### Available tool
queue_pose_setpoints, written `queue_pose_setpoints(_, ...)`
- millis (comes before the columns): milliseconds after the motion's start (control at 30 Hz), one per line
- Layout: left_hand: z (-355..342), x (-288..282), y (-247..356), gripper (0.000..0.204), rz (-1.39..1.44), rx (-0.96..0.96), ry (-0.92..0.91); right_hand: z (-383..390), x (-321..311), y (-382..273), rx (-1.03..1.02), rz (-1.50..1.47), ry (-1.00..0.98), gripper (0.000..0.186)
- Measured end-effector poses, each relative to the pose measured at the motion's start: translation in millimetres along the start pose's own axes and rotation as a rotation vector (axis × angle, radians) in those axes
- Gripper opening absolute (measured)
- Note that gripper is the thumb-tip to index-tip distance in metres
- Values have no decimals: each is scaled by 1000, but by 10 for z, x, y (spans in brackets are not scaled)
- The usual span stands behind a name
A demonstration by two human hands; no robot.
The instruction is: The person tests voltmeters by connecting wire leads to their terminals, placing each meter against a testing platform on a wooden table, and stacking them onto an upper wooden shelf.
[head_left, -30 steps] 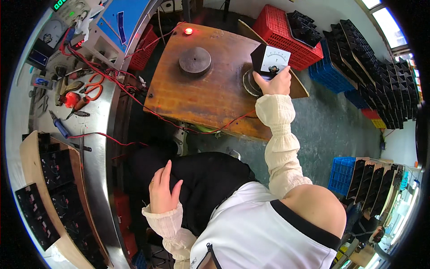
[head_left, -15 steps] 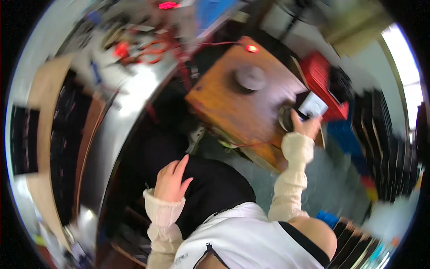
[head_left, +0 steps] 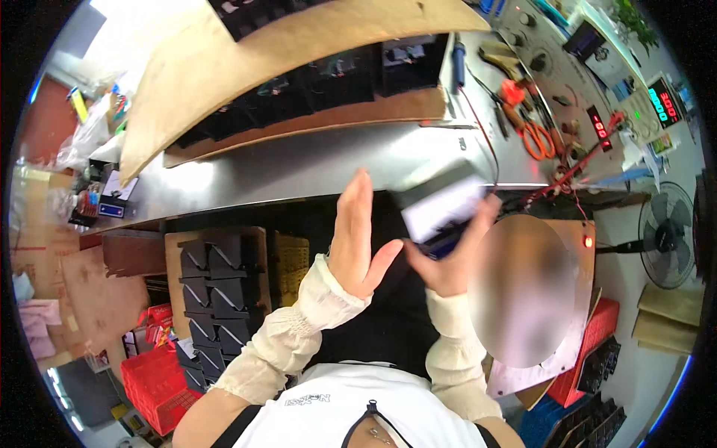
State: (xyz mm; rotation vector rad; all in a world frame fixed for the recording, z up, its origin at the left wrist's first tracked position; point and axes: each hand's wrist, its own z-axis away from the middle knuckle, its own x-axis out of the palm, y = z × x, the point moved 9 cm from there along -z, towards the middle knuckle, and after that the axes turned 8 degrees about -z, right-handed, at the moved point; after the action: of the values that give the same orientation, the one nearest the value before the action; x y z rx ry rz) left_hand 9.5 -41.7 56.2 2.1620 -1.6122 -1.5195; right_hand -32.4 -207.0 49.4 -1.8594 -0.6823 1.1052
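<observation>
My right hand (head_left: 457, 263) grips a black box-shaped device (head_left: 442, 207) with a white face, held above my lap by the bench's front edge. Motion blurs the device, so its details cannot be made out. To its left, my left hand (head_left: 354, 237) is raised with the fingers stretched out and the thumb apart. It holds nothing and does not touch the device. Both forearms wear cream sleeves.
Along the metal workbench (head_left: 299, 166), a wooden board (head_left: 328, 43) carries black boxes. Orange-handled scissors (head_left: 538, 140) and a blue-handled tool (head_left: 458, 67) lie at its right. Black trays (head_left: 224, 295) and a red crate (head_left: 153, 388) stand left; a fan (head_left: 667, 233) stands right.
The view has swung from the wooden table at the right to the metal bench. My right hand has brought the device from that table to my front. My left hand has risen from my lap.
</observation>
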Motion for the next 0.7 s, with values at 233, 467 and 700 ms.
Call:
queue_pose_setpoints(233,-433,-205,-930,126,177,-152,-70,-298,623,-232,-320,27,-94,111)
queue_pose_setpoints(467,-437,-181,-1144,123,70,-203,-160,38,294,47,-117,-111,113,42)
queue_pose_setpoints(700,-529,-173,-1165,119,240,-241,-231,120,411,127,18,-282,93,24)
